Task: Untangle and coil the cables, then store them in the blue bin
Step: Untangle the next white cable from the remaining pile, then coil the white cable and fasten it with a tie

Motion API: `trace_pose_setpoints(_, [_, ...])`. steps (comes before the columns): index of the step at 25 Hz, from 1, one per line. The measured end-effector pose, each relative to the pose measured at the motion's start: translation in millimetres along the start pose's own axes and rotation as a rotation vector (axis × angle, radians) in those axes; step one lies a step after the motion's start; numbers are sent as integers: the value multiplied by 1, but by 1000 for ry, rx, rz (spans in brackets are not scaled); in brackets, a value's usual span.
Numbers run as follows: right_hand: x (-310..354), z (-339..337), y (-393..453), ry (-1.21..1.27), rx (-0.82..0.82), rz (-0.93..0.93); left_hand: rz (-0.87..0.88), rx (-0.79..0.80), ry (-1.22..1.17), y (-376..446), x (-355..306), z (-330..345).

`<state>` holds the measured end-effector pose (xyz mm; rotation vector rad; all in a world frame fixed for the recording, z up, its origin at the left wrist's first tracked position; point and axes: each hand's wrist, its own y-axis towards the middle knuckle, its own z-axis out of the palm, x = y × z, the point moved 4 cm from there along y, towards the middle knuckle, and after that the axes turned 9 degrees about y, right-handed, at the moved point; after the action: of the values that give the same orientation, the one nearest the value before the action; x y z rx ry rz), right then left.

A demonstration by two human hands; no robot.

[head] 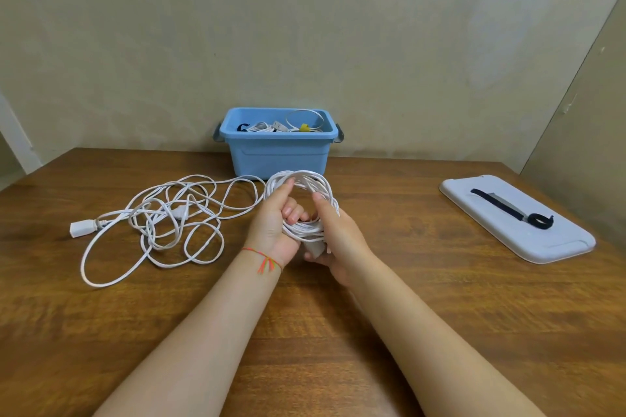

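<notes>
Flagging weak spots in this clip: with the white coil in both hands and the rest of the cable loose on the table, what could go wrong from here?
1. The loose cable still lies in crossing loops; pulling more into the coil could tighten a knot.
2. The left hand and right hand hold many unbound turns; easing the grip may let them spring apart.
3. The strap lies on the lid, off to the right; reaching for it leaves one hand holding the coil.

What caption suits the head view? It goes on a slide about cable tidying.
Both hands, left hand and right hand, grip a white cable coil; loose cable remains before the blue bin.
</notes>
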<state>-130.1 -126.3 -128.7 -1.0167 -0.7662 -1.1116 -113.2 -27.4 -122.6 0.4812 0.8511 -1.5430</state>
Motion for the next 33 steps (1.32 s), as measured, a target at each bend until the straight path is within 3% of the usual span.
trace_pose_setpoints(7, [17, -19, -1, -62, -178, -181, -74, 54, 383, 3, 10, -1])
trace_pose_setpoints(10, [33, -30, 1, -249, -197, -286, -72, 88, 503, 0, 14, 2])
trace_pose_setpoints(13, [57, -43, -5, -577, -70, -295, 304, 81, 890, -2, -14, 1])
trace_pose_setpoints(15, [65, -46, -11, -852, 67, -189, 468, 215, 1171, -9, -25, 19])
trace_pose_setpoints(17, [66, -43, -17, -1115, 196, -111, 402, 362, 1454, -11, -16, 43])
trace_pose_setpoints(19, [69, -47, -21, -1178, 249, -98, 266, 443, 1622, -13, 1, 63])
trace_pose_setpoints(21, [78, -65, -20, -1135, 194, -75, 135, 494, 1666, -11, 16, 75])
trace_pose_setpoints(23, [86, -94, -15, -1062, 89, -65, 125, 494, 1677, -4, 34, 91])
trace_pose_setpoints(27, [96, -147, -2, -938, -123, -181, 136, 402, 1451, 21, 70, 119])
trace_pose_setpoints(31, [109, -202, 1, -584, -103, -170, 52, 455, 1291, 38, 103, 137])
trace_pose_setpoints(33, [119, -228, 4, -587, -184, -189, 15, 458, 1300, 47, 121, 146])
